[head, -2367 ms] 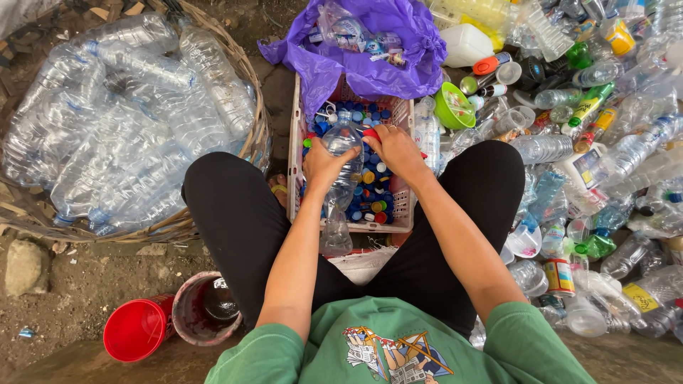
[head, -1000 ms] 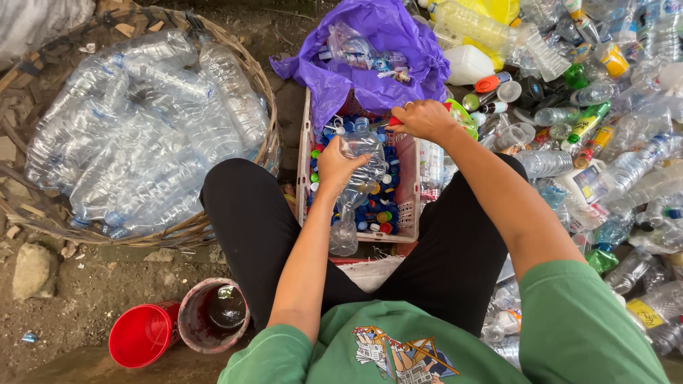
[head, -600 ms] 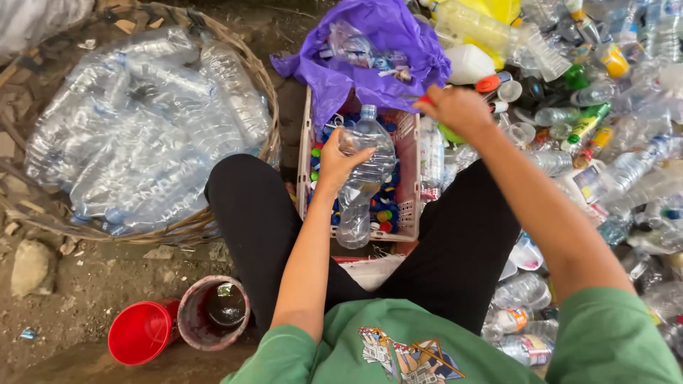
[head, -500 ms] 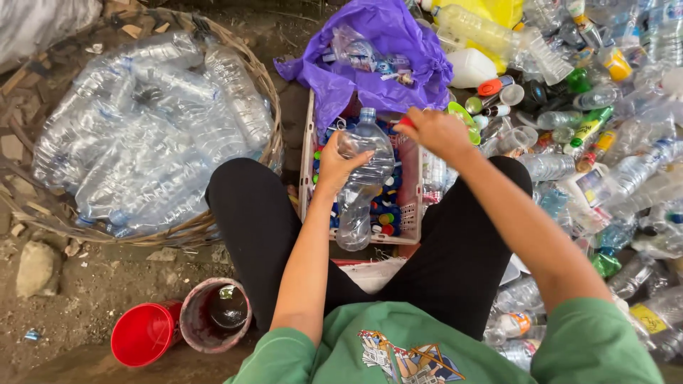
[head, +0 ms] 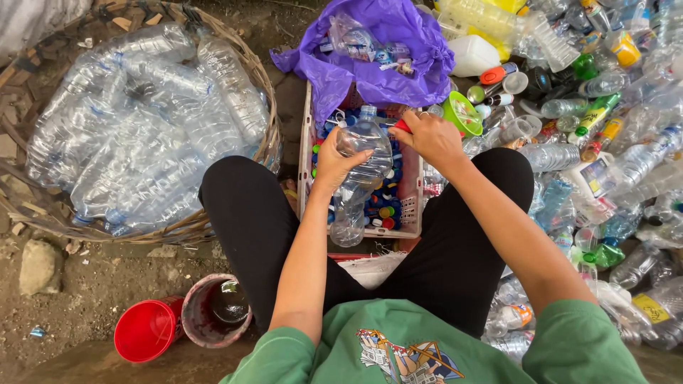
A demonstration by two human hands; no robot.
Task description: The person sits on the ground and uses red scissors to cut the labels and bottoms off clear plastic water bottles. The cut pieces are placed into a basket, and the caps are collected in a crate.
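My left hand (head: 336, 158) grips a clear, crumpled plastic bottle (head: 360, 178) with a blue cap, held upright over a pale plastic crate (head: 409, 208) of coloured bottle caps between my knees. My right hand (head: 431, 138) is closed around a small red-handled tool (head: 400, 126) next to the bottle's neck. Both hands hover above the crate's far half.
A wicker basket (head: 213, 217) heaped with clear bottles fills the left. A purple bag (head: 384, 67) of scraps lies beyond the crate. Mixed bottles and cups (head: 605, 142) pile at the right. A red cup (head: 146, 331) and a stained bucket (head: 213, 313) stand near my left leg.
My right hand swung out to the right pile and came back to the bottle's neck. My left hand raised the bottle upright over the crate.
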